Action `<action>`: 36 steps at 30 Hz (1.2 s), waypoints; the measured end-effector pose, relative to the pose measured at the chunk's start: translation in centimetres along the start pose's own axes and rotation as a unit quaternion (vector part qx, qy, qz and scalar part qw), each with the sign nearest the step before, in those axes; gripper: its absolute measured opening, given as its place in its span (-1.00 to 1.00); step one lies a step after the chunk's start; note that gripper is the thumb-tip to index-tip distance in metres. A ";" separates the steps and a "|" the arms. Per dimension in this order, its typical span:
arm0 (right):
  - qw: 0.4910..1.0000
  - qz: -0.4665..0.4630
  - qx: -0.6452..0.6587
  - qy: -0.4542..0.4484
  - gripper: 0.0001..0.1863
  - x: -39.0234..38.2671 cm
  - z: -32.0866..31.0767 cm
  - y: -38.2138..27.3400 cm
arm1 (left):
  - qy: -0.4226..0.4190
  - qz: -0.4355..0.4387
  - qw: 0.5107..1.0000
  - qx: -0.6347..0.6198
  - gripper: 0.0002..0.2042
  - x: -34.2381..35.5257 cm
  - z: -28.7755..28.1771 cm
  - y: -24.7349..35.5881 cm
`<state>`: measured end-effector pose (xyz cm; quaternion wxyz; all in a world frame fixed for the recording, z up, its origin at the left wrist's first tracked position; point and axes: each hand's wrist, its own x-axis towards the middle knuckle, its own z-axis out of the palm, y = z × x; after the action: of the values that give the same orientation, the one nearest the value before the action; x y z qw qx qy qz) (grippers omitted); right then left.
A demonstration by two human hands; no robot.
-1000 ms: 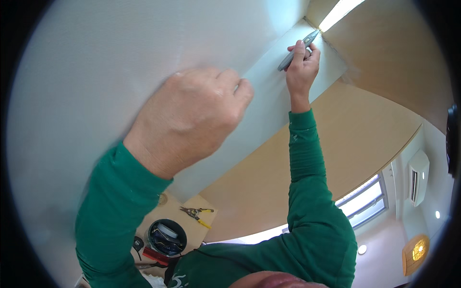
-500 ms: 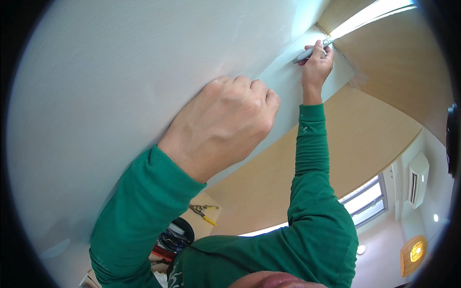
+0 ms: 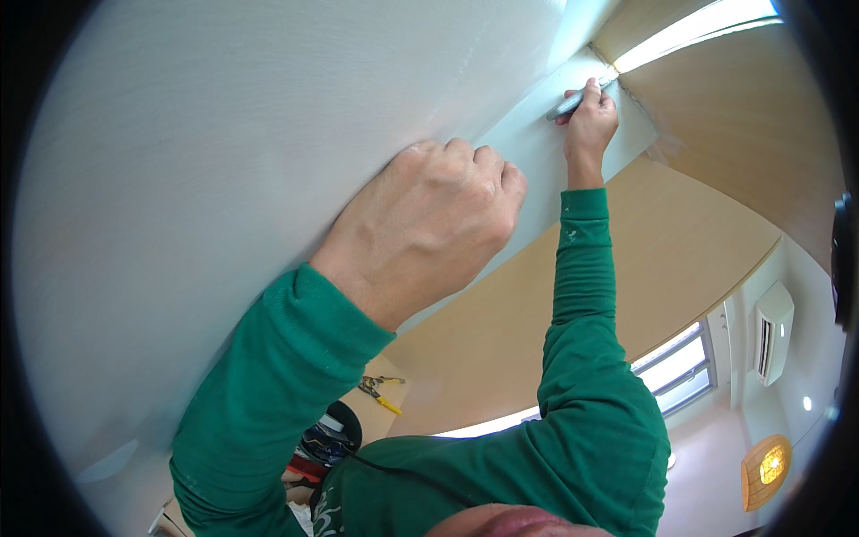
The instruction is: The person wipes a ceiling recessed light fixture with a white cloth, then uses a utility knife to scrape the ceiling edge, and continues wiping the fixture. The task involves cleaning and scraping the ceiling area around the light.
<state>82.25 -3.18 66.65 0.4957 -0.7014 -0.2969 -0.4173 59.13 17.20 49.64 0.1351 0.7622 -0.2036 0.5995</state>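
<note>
My right hand [image 3: 591, 127] is raised at the upper right, its fingers closed round a slim grey utility knife [image 3: 565, 107]. The knife's tip points up toward the corner where the white panel strip meets the light wood panel [image 3: 725, 107]; the blade is hard to make out there. Nearer to me, my left hand [image 3: 425, 219] is a closed fist against the large white surface [image 3: 224, 161]. Its knuckles face up and the curled fingers are turned away, so anything inside them is hidden.
Bright light enters through a gap [image 3: 698, 38] beside the corner. A broad wood panel [image 3: 573, 277] spans below my right arm. Yellow-handled pliers [image 3: 383, 394] and a dark tool bag [image 3: 331, 438] lie low behind my left arm. A window, an air conditioner [image 3: 774, 333] and a lamp [image 3: 766, 473] are beyond.
The left fist has shifted slightly to the right along the white surface. My right hand and the knife have moved only a little near the corner, still held.
</note>
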 end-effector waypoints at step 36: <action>0.997 -0.055 -0.015 0.054 -0.59 -1.4 1.1 -0.2 | -0.001 -0.010 1.000 -0.020 -0.92 -0.1 0.2 0.2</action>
<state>81.69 -2.11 65.36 0.4765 -0.6679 -0.3013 -0.4859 59.19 17.00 49.51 0.1558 0.7621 -0.2082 0.5930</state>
